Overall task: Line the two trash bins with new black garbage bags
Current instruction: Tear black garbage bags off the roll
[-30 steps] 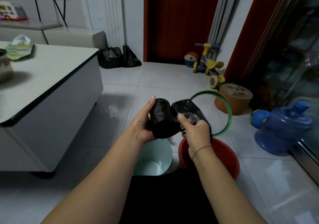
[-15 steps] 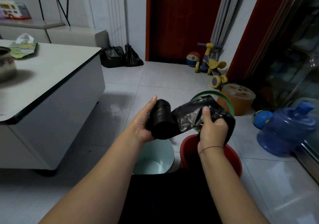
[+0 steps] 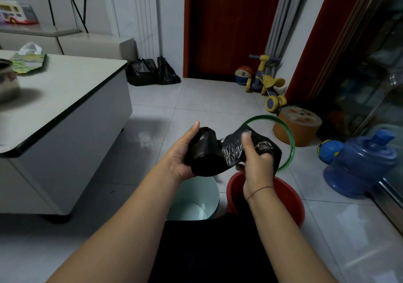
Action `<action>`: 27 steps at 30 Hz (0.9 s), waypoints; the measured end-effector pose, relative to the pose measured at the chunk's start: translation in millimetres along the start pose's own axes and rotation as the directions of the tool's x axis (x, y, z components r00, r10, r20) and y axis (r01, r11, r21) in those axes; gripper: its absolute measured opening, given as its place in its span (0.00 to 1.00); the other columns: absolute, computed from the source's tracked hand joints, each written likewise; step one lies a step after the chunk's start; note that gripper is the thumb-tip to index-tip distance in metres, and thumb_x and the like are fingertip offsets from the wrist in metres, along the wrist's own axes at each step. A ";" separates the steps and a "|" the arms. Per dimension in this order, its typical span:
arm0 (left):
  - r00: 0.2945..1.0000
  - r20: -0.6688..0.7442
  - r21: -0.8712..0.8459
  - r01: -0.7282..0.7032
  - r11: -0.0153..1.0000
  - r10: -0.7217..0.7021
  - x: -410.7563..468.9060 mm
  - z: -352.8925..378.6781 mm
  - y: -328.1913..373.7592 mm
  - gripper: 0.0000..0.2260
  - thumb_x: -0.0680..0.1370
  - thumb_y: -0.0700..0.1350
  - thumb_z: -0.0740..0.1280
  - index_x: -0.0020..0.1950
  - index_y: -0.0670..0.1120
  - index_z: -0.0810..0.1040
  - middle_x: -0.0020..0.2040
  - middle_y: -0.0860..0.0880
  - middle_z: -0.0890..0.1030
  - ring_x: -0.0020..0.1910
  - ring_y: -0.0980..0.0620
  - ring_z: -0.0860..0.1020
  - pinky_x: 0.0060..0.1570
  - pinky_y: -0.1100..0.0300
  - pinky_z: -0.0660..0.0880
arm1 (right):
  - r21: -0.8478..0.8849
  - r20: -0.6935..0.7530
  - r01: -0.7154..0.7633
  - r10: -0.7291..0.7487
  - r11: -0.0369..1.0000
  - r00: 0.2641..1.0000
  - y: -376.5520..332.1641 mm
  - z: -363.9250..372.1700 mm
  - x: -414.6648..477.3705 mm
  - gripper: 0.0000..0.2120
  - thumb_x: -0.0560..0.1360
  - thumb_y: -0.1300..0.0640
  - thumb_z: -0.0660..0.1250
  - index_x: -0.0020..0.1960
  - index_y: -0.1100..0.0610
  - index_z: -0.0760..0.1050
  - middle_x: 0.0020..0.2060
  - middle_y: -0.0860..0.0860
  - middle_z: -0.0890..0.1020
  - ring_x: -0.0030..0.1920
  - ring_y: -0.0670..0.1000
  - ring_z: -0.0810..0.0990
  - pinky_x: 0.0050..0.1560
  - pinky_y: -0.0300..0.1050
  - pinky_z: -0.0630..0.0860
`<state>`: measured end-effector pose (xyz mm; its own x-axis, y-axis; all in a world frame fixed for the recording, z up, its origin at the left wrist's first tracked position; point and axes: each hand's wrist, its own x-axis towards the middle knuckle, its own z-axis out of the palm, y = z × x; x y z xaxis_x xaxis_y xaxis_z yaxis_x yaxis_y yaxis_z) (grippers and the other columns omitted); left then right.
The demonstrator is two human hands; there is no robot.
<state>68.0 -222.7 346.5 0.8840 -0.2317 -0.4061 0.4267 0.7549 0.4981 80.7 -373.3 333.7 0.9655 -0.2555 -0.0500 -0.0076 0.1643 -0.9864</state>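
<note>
both hands [image 3: 220,158] grip black bag roll [image 3: 205,154] above two bins [image 3: 285,195]

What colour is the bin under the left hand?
Pale mint-blue bin, seen in the head view.

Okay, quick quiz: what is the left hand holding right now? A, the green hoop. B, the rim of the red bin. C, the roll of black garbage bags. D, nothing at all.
C: the left hand cups the roll of black garbage bags above the pale blue bin, while the right hand pinches the loose bag end pulled off it.
</note>
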 end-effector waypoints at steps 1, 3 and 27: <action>1.000 0.000 0.007 0.003 1.000 -0.003 0.3 -0.4 0.2 0.25 0.64 0.55 0.75 0.53 0.40 0.79 0.49 0.38 0.82 0.47 0.40 0.81 0.55 0.45 0.76 | -0.038 0.081 -0.056 0.059 0.998 0.995 3.9 2.4 -2.7 0.20 0.67 0.42 0.73 0.43 0.59 0.78 0.38 0.51 0.83 0.37 0.51 0.81 0.38 0.47 0.78; 1.000 0.007 0.006 0.017 1.000 -0.017 -0.2 -0.4 0.1 0.28 0.64 0.55 0.77 0.56 0.40 0.78 0.52 0.38 0.81 0.52 0.40 0.80 0.60 0.43 0.73 | -0.052 0.116 -0.043 0.049 0.998 0.992 8.2 4.6 -3.2 0.17 0.68 0.47 0.74 0.40 0.61 0.78 0.36 0.53 0.81 0.35 0.52 0.79 0.33 0.44 0.73; 0.995 0.077 0.237 -0.085 0.968 0.069 -4.8 2.7 -0.8 0.21 0.63 0.48 0.76 0.52 0.41 0.80 0.48 0.40 0.83 0.47 0.42 0.82 0.55 0.47 0.76 | 0.205 0.208 -0.165 0.122 0.965 0.971 -0.4 -1.9 -1.2 0.08 0.69 0.55 0.75 0.43 0.59 0.81 0.37 0.53 0.86 0.37 0.50 0.85 0.33 0.40 0.79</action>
<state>63.9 -223.9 350.1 0.9233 -0.2254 -0.3109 0.3827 0.6050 0.6982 79.0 -374.8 333.9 0.9902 -0.0302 -0.1361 -0.1132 0.3962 -0.9112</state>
